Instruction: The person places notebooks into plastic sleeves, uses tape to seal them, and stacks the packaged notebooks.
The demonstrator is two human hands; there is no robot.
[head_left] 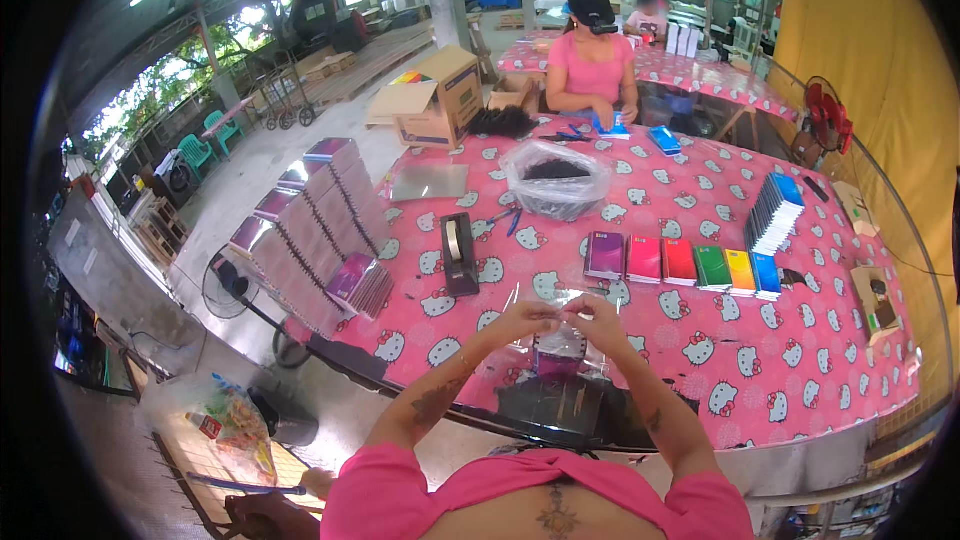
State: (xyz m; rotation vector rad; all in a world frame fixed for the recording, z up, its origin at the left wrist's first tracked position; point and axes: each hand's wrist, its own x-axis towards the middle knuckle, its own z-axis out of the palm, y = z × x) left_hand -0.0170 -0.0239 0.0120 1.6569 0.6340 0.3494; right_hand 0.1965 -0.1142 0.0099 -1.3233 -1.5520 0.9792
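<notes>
Both my hands are close together over the near edge of the table. My left hand (535, 319) pinches a clear plastic sleeve (568, 342), and my right hand (594, 319) pinches the same plastic just beside it. Inside or under the plastic is a purple notebook (557, 364), lying flat; which of the two I cannot tell. Beyond my hands a row of small notebooks runs to the right: a purple one (605, 255), a pink one (643, 258), a red one (679, 262), a green one (712, 268), a yellow one (740, 272) and a blue one (766, 276).
A tape dispenser (459, 255) and tall stacks of spiral notebooks (310, 215) stand left. A plastic-lined tub (557, 180) holds black pieces. Blue notebooks are stacked (775, 212) at right. A co-worker (592, 70) handles blue notebooks across the table, near a cardboard box (440, 100).
</notes>
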